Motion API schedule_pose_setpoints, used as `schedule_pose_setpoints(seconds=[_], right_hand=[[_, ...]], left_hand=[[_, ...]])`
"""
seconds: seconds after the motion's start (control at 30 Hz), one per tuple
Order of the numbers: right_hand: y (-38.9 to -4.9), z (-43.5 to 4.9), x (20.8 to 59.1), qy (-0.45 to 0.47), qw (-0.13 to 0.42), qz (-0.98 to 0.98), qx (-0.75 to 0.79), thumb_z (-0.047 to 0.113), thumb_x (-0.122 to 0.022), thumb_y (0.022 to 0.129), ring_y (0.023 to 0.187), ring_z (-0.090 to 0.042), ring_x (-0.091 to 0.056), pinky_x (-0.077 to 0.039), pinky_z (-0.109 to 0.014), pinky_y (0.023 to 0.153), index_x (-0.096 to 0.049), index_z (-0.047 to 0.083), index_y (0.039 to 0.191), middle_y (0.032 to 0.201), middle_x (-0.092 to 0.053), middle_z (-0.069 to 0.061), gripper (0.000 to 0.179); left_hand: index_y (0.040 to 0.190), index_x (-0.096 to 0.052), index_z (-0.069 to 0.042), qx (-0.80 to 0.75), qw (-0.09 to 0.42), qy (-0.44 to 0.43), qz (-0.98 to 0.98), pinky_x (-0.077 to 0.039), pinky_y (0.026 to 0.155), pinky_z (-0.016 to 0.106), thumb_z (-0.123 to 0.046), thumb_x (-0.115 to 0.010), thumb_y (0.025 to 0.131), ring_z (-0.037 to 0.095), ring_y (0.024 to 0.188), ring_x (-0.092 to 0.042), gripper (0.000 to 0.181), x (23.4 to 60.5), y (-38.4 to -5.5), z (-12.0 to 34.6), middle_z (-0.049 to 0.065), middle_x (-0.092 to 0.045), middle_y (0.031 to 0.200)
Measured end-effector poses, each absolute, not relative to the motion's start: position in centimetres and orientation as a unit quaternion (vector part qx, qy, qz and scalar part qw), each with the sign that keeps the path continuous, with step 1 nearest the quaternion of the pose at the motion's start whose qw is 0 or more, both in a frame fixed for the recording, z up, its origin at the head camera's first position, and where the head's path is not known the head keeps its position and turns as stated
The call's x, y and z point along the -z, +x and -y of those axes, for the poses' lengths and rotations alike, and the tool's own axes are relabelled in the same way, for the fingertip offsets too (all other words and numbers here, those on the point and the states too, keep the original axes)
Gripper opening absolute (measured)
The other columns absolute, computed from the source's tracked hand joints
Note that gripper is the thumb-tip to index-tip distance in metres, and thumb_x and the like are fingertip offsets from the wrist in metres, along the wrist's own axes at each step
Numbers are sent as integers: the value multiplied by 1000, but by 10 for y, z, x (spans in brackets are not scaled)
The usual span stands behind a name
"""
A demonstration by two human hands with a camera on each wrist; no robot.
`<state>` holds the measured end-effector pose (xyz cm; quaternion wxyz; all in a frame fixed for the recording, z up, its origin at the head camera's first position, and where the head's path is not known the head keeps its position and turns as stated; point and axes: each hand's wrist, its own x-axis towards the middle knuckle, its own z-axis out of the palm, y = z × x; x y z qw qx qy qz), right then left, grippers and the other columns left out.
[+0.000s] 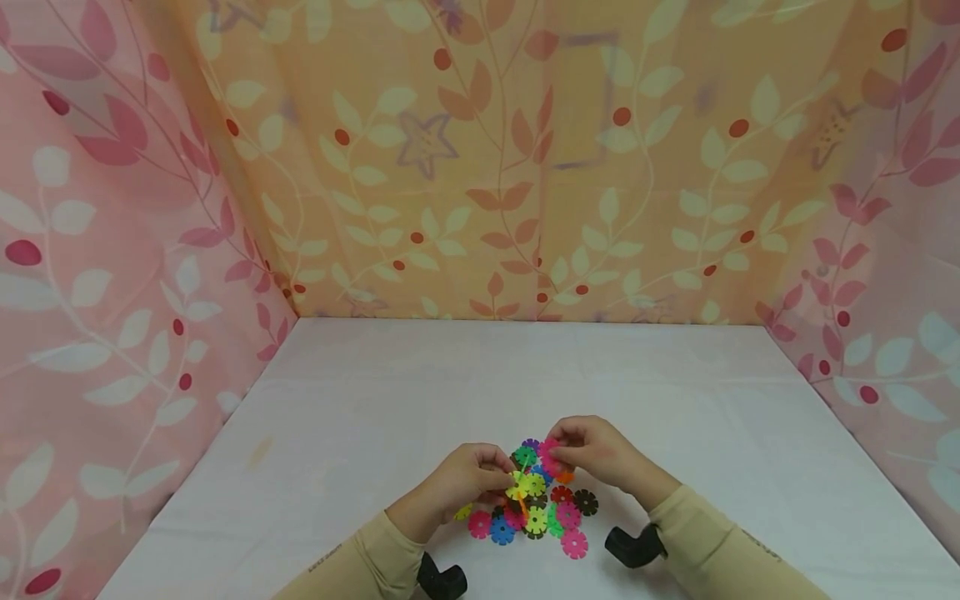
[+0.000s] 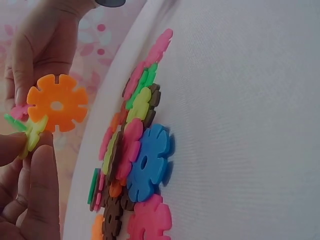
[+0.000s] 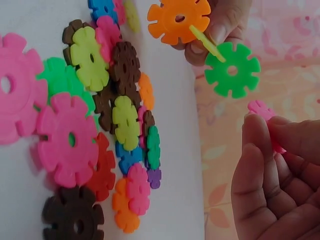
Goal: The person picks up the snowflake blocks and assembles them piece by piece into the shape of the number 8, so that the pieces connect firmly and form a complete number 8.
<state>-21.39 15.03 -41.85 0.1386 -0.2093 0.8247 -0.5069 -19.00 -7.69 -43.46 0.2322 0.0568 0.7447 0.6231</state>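
Observation:
My left hand [image 1: 465,479] pinches a yellow notched flower disc [image 2: 35,135] between thumb and fingers. Slotted into that yellow disc are an orange flower disc [image 2: 57,102] and a green flower disc [image 3: 232,70], so three pieces hang together. To the right, my right hand [image 1: 603,450] pinches a pink flower disc [image 3: 261,109] between thumb and fingertips. In the right wrist view this pink disc is held apart from the green one, close to its edge. Both hands are above a loose heap of flower discs [image 3: 125,122], in pink, yellow, brown, blue and other colours.
The heap spreads over the near middle of a white-covered table [image 1: 525,375]. A blue disc [image 2: 150,162] and a dark brown disc [image 1: 586,502] lie at its edges. Black wrist-worn pieces [image 1: 633,547] sit by both forearms. Leaf-patterned cloth [image 1: 480,167] encloses the table's back and sides.

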Motion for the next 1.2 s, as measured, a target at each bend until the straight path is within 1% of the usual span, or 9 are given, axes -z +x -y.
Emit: schedule_pose_setpoints(seconds=[0.1, 0.23, 0.4, 0.53, 0.7, 0.93, 1.2], right_hand=[[-213, -148, 417, -215, 146, -819, 511, 20, -64, 85, 66, -29, -58, -52, -43, 64, -65, 6, 88, 76, -63, -15, 14], [-212, -146, 416, -220, 152, -818, 510, 19, -63, 86, 66, -26, -57, -53, -39, 63, -65, 6, 89, 77, -63, -18, 14], [-211, -145, 417, -216, 152, -819, 510, 18, -63, 87, 65, -22, -58, -53, -32, 62, -66, 6, 90, 75, -63, -14, 13], [-211, -144, 418, -210, 152, -817, 515, 18, -63, 87, 65, -22, -59, -53, -31, 62, -66, 6, 90, 74, -63, -9, 13], [-212, -143, 418, -208, 162, -810, 524, 19, -63, 86, 67, -25, -61, -53, -30, 63, -66, 6, 91, 74, -63, -7, 14], [-212, -143, 417, -217, 171, -809, 518, 18, -63, 87, 67, -29, -62, -54, -31, 63, -66, 5, 90, 72, -63, -9, 14], [-210, -143, 416, -214, 183, -806, 520, 19, -64, 86, 66, -24, -61, -53, -30, 64, -66, 5, 91, 74, -63, -13, 15]], left_hand=[[88, -64, -3, -625, 235, 58, -742, -54, 64, 37, -13, -69, 81, 18, 60, -60, 13, 434, -190, 77, 7, -63, 74], [89, -64, -3, -629, 237, 60, -738, -54, 64, 36, -13, -68, 81, 18, 60, -60, 13, 434, -190, 77, 7, -63, 74], [88, -65, -3, -630, 238, 58, -737, -54, 64, 36, -12, -68, 81, 18, 59, -59, 12, 435, -190, 77, 7, -62, 73], [89, -65, -3, -627, 237, 58, -740, -54, 64, 35, -12, -68, 81, 17, 60, -59, 13, 436, -190, 77, 6, -61, 73], [89, -65, -1, -628, 237, 59, -739, -54, 63, 34, -11, -68, 81, 16, 62, -59, 13, 437, -190, 77, 6, -61, 73], [89, -65, -1, -618, 234, 59, -748, -54, 64, 35, -12, -68, 82, 18, 63, -59, 13, 436, -190, 77, 7, -60, 74], [89, -64, -2, -617, 239, 59, -747, -54, 65, 35, -12, -67, 82, 19, 66, -59, 13, 437, -191, 75, 7, -59, 76]])
